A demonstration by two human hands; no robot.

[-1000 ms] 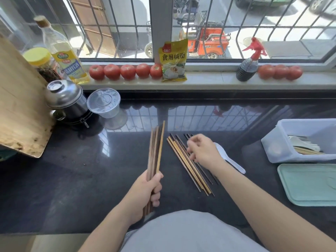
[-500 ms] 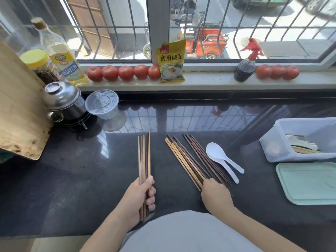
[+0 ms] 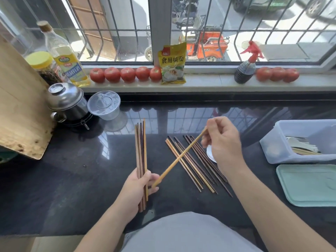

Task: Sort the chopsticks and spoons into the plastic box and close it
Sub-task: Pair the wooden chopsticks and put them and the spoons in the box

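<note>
- Chopsticks bundle [image 3: 141, 160] gripped upright in left hand [image 3: 138, 188], gathering near the bench's front edge.
- Right hand [image 3: 223, 144] pinches single chopstick [image 3: 179, 158], likely adding it.

Light: bright daylight through the barred window [image 3: 181, 30]
Glare: bars reflected on the glossy black countertop [image 3: 63, 179], far edge
Focus: sharp throughout
Distortion: wide-angle bending at edges
</note>
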